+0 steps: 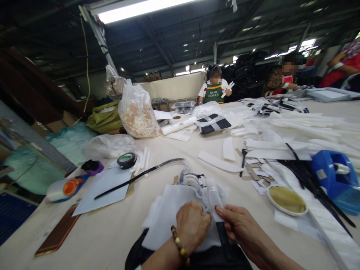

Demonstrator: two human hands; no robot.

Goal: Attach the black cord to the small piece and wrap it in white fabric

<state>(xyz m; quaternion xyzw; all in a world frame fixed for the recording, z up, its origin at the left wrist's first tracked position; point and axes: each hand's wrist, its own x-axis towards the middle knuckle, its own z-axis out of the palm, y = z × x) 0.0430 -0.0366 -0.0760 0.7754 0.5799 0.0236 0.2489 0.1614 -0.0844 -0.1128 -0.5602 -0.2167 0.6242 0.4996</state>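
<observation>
A black bag (133, 255) lies in front of me, its upper part covered by a white sheet (171, 202). My left hand (192, 225), with a beaded bracelet at the wrist, rests over the sheet. Its fingers are curled closed beside the strap, and whatever they grip is hidden. My right hand (236, 223) pinches a black strap (222, 232) whose upper part is wrapped in white material. Beyond the hands, clear-wrapped handles (194, 180) loop up from the bag. From them a long dark strap (140, 180) stretches left.
Left are a phone (57, 230), a pale sheet (104, 187), black tape (126, 160) and a clear tape roll (66, 187). Right are a yellowish round dish (287, 200), a blue tape dispenser (334, 180) and black straps (312, 180). A stuffed plastic bag (139, 112) and co-workers are farther back.
</observation>
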